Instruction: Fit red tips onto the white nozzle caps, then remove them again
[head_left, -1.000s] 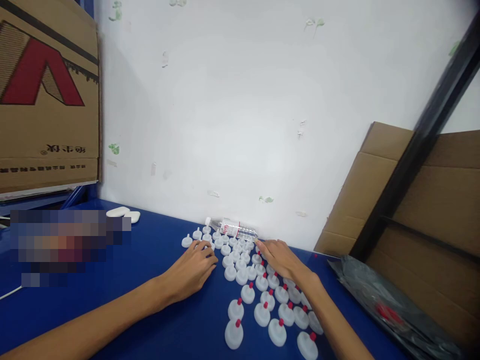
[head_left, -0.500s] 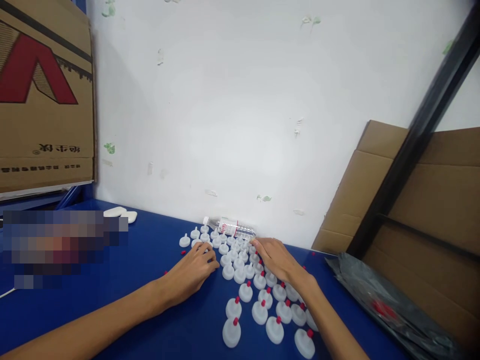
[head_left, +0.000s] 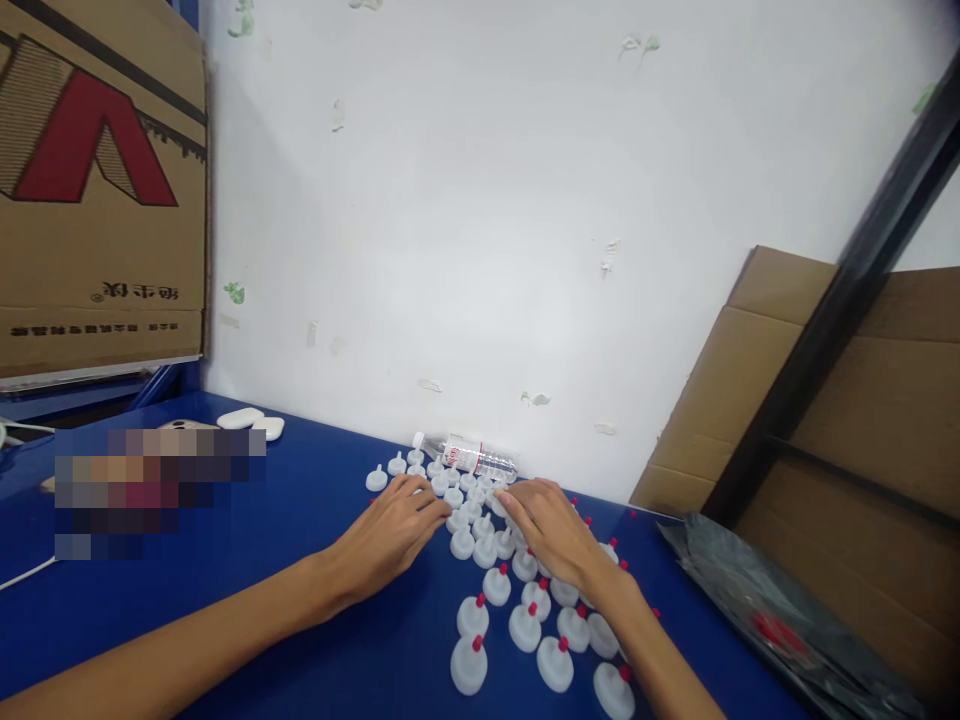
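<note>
Many white, dome-shaped caps with narrow spouts [head_left: 462,543] stand on the blue table, the front ones with red tips [head_left: 478,644]. My left hand [head_left: 394,530] lies palm down at the left edge of the group. Its fingers are loosely bent and somewhat apart, over the nearest caps, with nothing visible in them. My right hand [head_left: 551,530] reaches over the caps from the right, thumb and bent fingers drawn together near a bare spout. Whatever is between them is hidden. Behind the caps a clear plastic bottle [head_left: 463,455] lies on its side against the wall.
A large printed carton [head_left: 105,260] stands at the left. Near it are two white oval objects [head_left: 240,418] and a blurred-out patch. At the right are a dark plastic bag [head_left: 750,590], cardboard [head_left: 720,370] and a black post [head_left: 825,270]. Small red bits lie about the table.
My view has shifted slightly, moving the scene a little to the right. My left hand has moved closer to the middle caps, its fingers nearer together. My right hand stays over about the same caps.
</note>
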